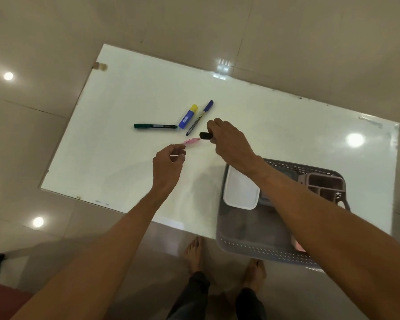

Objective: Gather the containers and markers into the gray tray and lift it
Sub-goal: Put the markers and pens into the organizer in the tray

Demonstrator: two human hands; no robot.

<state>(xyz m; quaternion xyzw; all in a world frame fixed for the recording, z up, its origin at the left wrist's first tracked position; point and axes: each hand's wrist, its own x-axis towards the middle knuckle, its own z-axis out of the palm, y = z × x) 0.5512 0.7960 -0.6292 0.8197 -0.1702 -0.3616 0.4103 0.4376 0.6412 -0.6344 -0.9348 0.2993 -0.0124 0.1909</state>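
Note:
The gray perforated tray (263,249) sits at the table's near right corner, overhanging the edge. In it lie a white lidded container (239,192) and a pink divided container (326,187). My right hand (229,142) is closed around a black marker (204,135), just above the table's middle. My left hand (169,166) pinches a blurred pink pen (191,141) by its near end. A green marker (155,126), a blue marker with a yellow cap (188,116) and a slim blue-capped pen (200,117) lie on the table beyond both hands.
The white glossy table (125,158) stands on a tiled floor. My bare feet (224,259) show below its near edge. A dark red chair seat (0,299) is at the lower left corner.

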